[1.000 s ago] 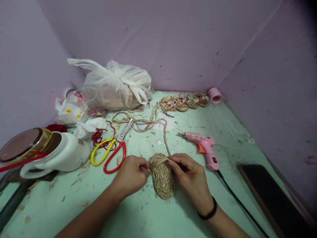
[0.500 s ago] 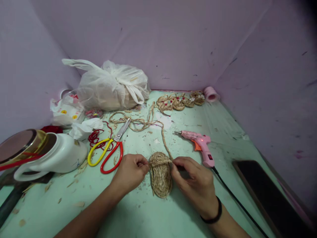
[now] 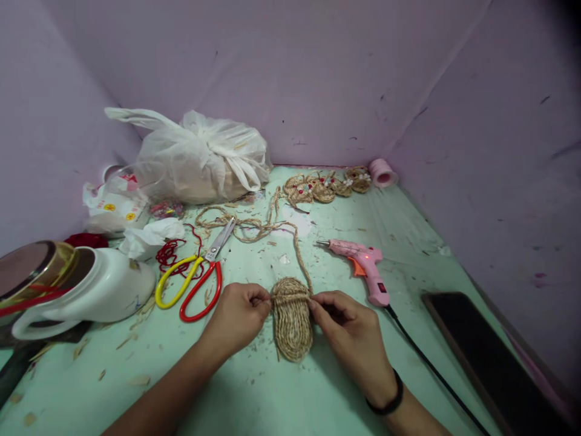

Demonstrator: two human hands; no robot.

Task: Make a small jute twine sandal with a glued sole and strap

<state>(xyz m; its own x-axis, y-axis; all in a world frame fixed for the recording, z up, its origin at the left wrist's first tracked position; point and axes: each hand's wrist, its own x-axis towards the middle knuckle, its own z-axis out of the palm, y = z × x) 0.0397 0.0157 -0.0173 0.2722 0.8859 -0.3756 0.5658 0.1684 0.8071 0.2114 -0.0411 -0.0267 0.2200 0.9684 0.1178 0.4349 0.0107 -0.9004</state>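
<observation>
An oval sole-shaped piece of coiled braided cord [image 3: 293,336] lies flat on the green table, its long side pointing toward me. A strand of the straw-coloured braided cord [image 3: 299,257] crosses its upper part and trails off to the back. At the piece's left edge, my left hand [image 3: 242,315] pinches the strand's end. My right hand [image 3: 351,333], with a black band on the wrist, pinches the same strand at the right edge. A pink glue gun [image 3: 363,263] lies right of the piece, its small light lit. Scissors [image 3: 206,263] with yellow and red handles lie open to the left.
Far left are a white jug [image 3: 118,284], a roll of tape [image 3: 40,266] and red yarn [image 3: 170,257]. Behind stand a white plastic bag [image 3: 204,163], small decorated cord pieces [image 3: 324,188] and a pink spool [image 3: 382,174]. A dark phone [image 3: 485,357] lies at right, near the glue gun's cable [image 3: 431,363].
The view has shifted slightly, moving everything a little left. Both hands still pinch the cord, which now lies a touch lower and straighter across the coiled piece.
</observation>
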